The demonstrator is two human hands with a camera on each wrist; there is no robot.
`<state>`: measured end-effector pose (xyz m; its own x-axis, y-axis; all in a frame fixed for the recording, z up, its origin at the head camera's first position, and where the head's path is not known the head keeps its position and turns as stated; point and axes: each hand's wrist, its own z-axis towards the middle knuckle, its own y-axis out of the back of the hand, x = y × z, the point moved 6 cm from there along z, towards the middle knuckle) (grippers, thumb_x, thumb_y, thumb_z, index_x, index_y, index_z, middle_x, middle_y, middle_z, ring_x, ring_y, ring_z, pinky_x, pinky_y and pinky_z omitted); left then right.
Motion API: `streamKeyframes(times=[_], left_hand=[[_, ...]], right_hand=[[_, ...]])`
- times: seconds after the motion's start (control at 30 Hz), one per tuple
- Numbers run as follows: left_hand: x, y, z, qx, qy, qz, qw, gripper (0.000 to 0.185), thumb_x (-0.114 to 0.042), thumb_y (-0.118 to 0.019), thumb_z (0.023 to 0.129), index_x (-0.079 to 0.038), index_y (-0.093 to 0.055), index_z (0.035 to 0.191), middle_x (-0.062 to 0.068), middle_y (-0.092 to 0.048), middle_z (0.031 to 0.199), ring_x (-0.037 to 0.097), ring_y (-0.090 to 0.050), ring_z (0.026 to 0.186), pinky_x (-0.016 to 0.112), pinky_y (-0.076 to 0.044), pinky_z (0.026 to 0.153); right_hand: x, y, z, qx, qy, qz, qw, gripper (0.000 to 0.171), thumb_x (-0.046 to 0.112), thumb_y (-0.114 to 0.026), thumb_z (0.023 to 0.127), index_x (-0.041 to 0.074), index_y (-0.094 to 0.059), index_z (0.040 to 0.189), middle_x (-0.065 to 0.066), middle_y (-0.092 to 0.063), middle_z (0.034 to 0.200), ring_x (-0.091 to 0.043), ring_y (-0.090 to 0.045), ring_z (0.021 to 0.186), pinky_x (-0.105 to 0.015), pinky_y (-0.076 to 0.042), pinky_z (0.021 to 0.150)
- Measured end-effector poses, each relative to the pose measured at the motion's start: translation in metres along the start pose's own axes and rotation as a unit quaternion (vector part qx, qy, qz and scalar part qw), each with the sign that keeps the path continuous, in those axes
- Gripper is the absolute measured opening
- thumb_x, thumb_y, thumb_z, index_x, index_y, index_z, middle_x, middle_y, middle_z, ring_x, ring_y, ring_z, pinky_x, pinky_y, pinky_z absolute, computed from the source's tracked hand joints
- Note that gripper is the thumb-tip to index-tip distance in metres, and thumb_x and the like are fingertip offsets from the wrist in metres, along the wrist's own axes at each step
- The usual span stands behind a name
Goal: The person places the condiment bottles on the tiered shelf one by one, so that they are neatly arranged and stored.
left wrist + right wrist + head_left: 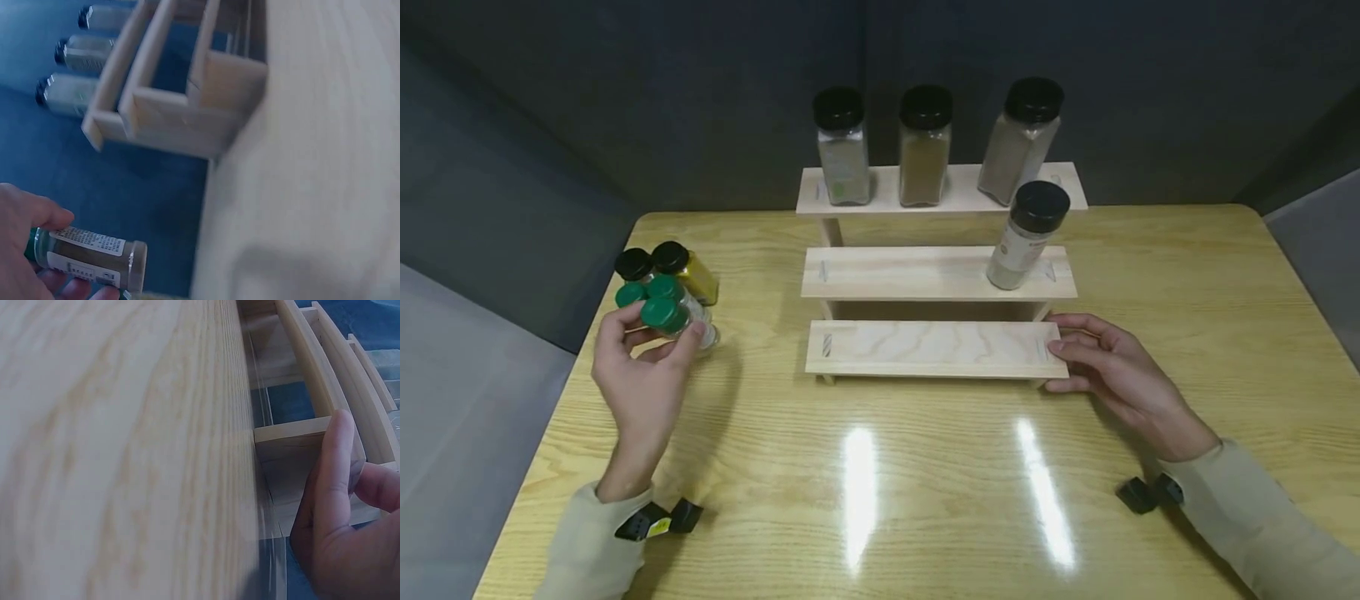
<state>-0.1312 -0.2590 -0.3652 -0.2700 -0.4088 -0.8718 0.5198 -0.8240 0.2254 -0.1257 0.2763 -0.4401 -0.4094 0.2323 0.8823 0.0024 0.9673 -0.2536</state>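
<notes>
My left hand (643,383) pinches a green-capped spice jar (664,316) between thumb and fingers, at the left of the table. In the left wrist view this glass spice jar (94,257) lies sideways across the picture, white labels on its side. Two more green-capped jars (631,293) stand close behind it, partly hidden. At the three-tier wooden rack (936,350), my right hand (1120,375) grips the right end of the lowest shelf, its thumb on the board. That lowest shelf bears no jars. In the right wrist view the fingers (337,469) lie against the shelf end.
Three black-capped jars (925,167) stand on the top shelf. One black-capped jar (1018,258) is on the middle shelf's right part. Two black-capped jars, one yellow (700,279), stand at the table's left edge. Dark panels (737,100) rise behind the wooden table (940,500).
</notes>
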Motion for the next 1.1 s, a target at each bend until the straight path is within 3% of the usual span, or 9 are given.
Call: streamKeyframes(times=[0.2,0.27,0.43,0.6,0.83,0.97,1.1], left_hand=[[-0.039,-0.017,0.003,0.05,-0.056,-0.027,0.9968,0.048,0.01,-0.086,0.086,0.008,-0.067,0.13,0.009,-0.065,0.12,0.017,-0.065,0.096,0.016,-0.06,0.079],[-0.054,-0.026,0.005,0.08,-0.086,-0.029,0.9927,0.048,0.011,-0.086,0.086,0.011,-0.066,0.13,0.009,-0.066,0.12,0.017,-0.067,0.096,0.017,-0.061,0.08],[-0.087,-0.052,0.008,0.148,-0.138,-0.042,0.9784,0.047,0.012,-0.086,0.085,0.015,-0.064,0.127,0.007,-0.066,0.117,0.017,-0.068,0.095,0.02,-0.063,0.08],[-0.111,-0.081,0.008,0.195,-0.144,-0.051,0.9688,0.046,0.01,-0.088,0.085,0.011,-0.066,0.126,0.015,-0.067,0.117,0.018,-0.069,0.097,0.023,-0.064,0.08],[-0.135,-0.123,0.007,0.264,-0.135,-0.074,0.9522,0.049,0.004,-0.088,0.087,0.007,-0.066,0.13,0.015,-0.066,0.118,0.024,-0.068,0.1,0.028,-0.066,0.08],[-0.146,-0.143,0.008,0.282,-0.143,-0.08,0.9453,0.049,0.001,-0.089,0.088,0.007,-0.066,0.131,0.014,-0.066,0.117,0.024,-0.069,0.1,0.032,-0.066,0.079],[-0.151,-0.161,0.008,0.299,-0.127,-0.079,0.9424,0.049,-0.001,-0.089,0.089,0.006,-0.065,0.131,0.014,-0.066,0.117,0.024,-0.07,0.099,0.034,-0.067,0.08]], right_hand=[[0.003,0.0,0.0,0.009,0.009,-0.001,1.0,0.029,-0.005,-0.061,0.109,0.012,-0.061,0.132,-0.006,-0.058,0.117,-0.017,-0.069,0.1,-0.042,-0.068,0.08],[0.003,0.001,0.0,0.012,0.014,-0.002,1.0,0.029,-0.006,-0.06,0.109,0.012,-0.062,0.131,-0.007,-0.06,0.113,-0.017,-0.069,0.099,-0.041,-0.068,0.08],[0.002,0.001,-0.001,0.023,0.022,0.008,0.999,0.027,-0.006,-0.061,0.109,0.012,-0.064,0.129,-0.007,-0.058,0.122,-0.017,-0.07,0.104,-0.042,-0.068,0.08],[0.001,0.001,-0.001,0.026,0.024,0.018,0.999,0.027,-0.007,-0.062,0.108,0.011,-0.066,0.128,-0.008,-0.057,0.127,-0.017,-0.07,0.108,-0.044,-0.068,0.081],[0.001,0.001,-0.001,0.026,0.024,0.016,0.999,0.027,-0.006,-0.062,0.108,0.011,-0.066,0.129,-0.008,-0.057,0.126,-0.017,-0.069,0.107,-0.044,-0.068,0.081],[0.002,0.0,-0.002,0.029,0.03,0.019,0.999,0.027,-0.007,-0.062,0.109,0.011,-0.067,0.128,-0.008,-0.058,0.122,-0.017,-0.069,0.105,-0.044,-0.068,0.081],[0.002,0.0,-0.003,0.03,0.033,0.018,0.999,0.026,-0.007,-0.062,0.108,0.011,-0.067,0.127,-0.008,-0.058,0.121,-0.017,-0.069,0.105,-0.043,-0.068,0.08]])
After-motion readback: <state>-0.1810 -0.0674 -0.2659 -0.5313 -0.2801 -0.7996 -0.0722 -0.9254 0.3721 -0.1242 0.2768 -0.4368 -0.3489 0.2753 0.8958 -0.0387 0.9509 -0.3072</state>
